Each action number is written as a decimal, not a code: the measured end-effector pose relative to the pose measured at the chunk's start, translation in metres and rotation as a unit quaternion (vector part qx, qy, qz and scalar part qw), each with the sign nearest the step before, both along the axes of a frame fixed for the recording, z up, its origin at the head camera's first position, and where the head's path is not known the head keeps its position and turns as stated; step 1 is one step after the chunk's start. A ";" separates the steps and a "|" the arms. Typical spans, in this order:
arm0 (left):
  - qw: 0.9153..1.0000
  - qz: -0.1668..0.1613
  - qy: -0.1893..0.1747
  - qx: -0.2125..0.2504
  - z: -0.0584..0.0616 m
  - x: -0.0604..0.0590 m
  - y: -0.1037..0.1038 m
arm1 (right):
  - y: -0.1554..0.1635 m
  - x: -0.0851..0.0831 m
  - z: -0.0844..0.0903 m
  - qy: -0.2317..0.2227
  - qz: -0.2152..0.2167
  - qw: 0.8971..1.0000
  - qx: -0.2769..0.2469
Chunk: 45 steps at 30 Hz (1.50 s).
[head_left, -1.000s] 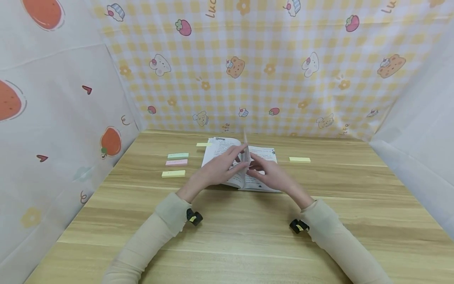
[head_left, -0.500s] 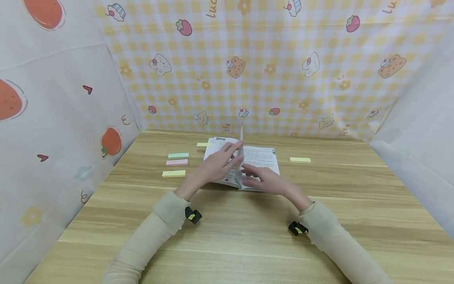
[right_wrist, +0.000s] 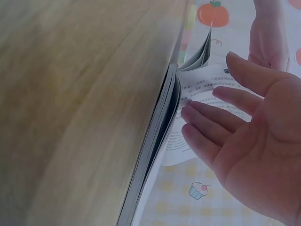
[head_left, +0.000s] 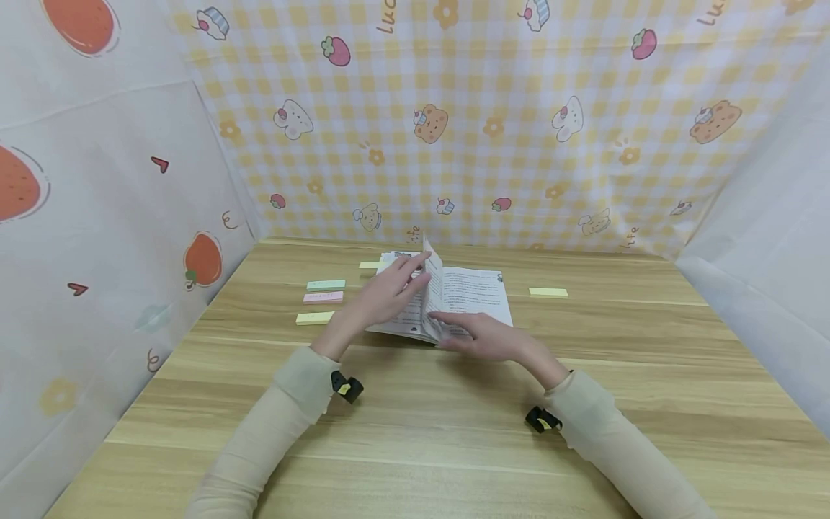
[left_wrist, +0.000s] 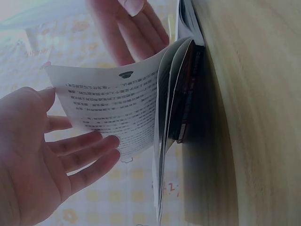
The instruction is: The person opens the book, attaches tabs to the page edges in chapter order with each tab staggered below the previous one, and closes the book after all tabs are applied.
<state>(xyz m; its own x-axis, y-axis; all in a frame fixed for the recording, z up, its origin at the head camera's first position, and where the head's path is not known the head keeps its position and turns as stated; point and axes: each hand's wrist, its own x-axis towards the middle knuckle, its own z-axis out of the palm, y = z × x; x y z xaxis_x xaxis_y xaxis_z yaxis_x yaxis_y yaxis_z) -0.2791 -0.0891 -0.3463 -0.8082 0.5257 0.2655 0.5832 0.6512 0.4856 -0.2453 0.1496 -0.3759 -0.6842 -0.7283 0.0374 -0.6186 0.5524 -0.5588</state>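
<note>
An open printed book [head_left: 473, 288] lies on the table, and one of its pages [head_left: 433, 277] stands nearly upright, leaning left. My left hand [head_left: 387, 292] is at that page's free edge. In the left wrist view the thumb [left_wrist: 47, 98] overlaps the edge from the front and another finger passes behind the page, while the remaining fingers lie in front of its print. My right hand [head_left: 489, 336] reaches over the lower right of the book. In the right wrist view its fingers are spread, with the fingertips [right_wrist: 190, 113] right at the paper.
Green [head_left: 326, 285], pink [head_left: 323, 297] and yellow [head_left: 314, 318] sticky-note strips lie left of the book. A yellow strip [head_left: 370, 265] sits at its upper left edge, another yellow strip [head_left: 547, 292] to the right. A patterned curtain [head_left: 493, 166] rises behind the table [head_left: 454, 447].
The upright page has swung from the book's middle toward the left. My left hand has moved left along with it, and my right hand has followed slightly left and nearer the book's bottom edge.
</note>
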 end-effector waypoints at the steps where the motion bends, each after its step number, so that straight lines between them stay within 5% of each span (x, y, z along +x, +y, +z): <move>1: 1.000 0.004 -0.002 0.000 0.000 -0.001 -0.001 | 0.000 0.000 0.000 0.000 0.002 1.000 0.003; 23: 0.998 0.041 -0.011 -0.051 0.002 -0.016 -0.026 | -0.002 0.002 -0.003 -0.025 0.031 0.999 0.021; 31: 0.992 0.066 -0.048 -0.100 0.002 -0.017 -0.029 | -0.001 0.004 -0.003 -0.020 0.042 0.999 0.022; 45: 0.980 0.052 -0.117 -0.150 -0.004 -0.016 -0.032 | -0.002 0.004 -0.002 -0.030 0.035 0.998 0.036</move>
<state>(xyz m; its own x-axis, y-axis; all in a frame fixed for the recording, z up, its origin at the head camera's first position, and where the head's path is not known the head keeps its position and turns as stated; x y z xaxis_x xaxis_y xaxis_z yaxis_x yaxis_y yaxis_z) -0.2948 -0.1212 -0.3503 -0.8823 0.4627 -0.0861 0.4014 0.8352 0.3759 -0.2412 0.1473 -0.3783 -0.6302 -0.7744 -0.0561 -0.6238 0.5481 -0.5573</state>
